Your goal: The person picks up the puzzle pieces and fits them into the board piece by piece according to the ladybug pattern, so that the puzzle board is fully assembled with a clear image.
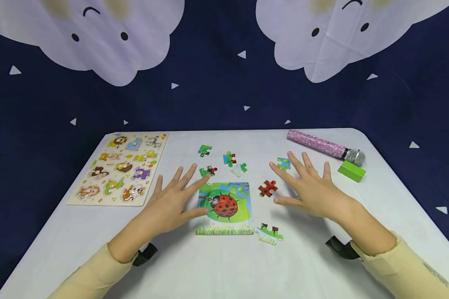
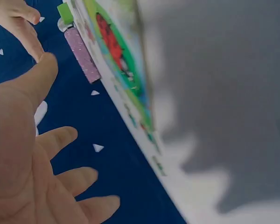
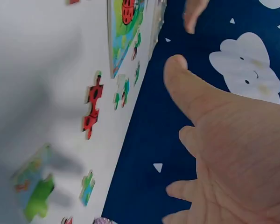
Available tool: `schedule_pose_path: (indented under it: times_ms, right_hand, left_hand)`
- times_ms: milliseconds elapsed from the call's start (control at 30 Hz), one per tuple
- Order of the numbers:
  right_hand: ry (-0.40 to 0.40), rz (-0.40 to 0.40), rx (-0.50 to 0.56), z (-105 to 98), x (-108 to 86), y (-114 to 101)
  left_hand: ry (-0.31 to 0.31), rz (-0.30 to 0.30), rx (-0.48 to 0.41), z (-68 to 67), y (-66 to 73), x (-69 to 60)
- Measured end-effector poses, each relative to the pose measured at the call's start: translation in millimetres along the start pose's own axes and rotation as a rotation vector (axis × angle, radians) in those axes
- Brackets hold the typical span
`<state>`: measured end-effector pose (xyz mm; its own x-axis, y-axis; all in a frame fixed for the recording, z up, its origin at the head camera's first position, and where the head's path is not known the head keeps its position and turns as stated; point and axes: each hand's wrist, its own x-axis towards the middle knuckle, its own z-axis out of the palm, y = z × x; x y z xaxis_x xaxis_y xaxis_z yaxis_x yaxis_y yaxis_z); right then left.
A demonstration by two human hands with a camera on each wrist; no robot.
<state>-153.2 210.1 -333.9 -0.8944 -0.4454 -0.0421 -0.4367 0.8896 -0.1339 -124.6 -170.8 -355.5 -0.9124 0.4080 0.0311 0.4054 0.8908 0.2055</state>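
Note:
Both hands hover with fingers spread and hold nothing. My left hand is over the left side of a square ladybug picture board, its thumb and a finger overlapping the edge in the head view. My right hand is to the right of the board, near a red spotted jigsaw piece. Another jigsaw piece lies just beyond its fingers. A green and white jigsaw piece rests by the board's lower right corner. In the right wrist view, a blurred jigsaw piece lies at the lower left.
Several loose jigsaw pieces, one with blue and red, lie behind the board. An animal peg-style puzzle board is at the left of the white table. A pink glitter microphone and a green block lie at the back right.

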Motion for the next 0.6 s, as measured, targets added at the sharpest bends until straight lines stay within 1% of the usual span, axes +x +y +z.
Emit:
schedule_pose_path:
  times_ms: [100, 167, 267, 367, 467, 600]
  right_hand:
    - [-0.052, -0.041, 0.053, -4.8, 17.1, -1.2]
    - [-0.083, -0.083, 0.068, -7.6, 33.7, -3.6]
    - [-0.106, -0.152, 0.059, -9.8, 63.9, -7.6]
    - [-0.121, -0.199, 0.047, -9.8, 96.5, -13.3]
    - [-0.161, -0.211, 0.079, -7.6, 128.0, -20.4]
    - [-0.204, -0.221, 0.127, -3.7, 163.0, -29.5]
  left_hand:
    - [-0.047, -0.008, -0.081, 6.6, -5.7, -1.3]
    - [-0.072, -0.011, -0.132, 10.5, -11.5, -1.9]
    - [-0.133, -0.028, -0.219, 15.6, -18.5, -2.7]
    - [-0.204, -0.052, -0.291, 20.0, -22.3, -4.1]
    - [-0.247, -0.066, -0.317, 23.2, -23.1, -6.3]
    - [-0.255, -0.073, -0.315, 24.5, -23.2, -9.3]
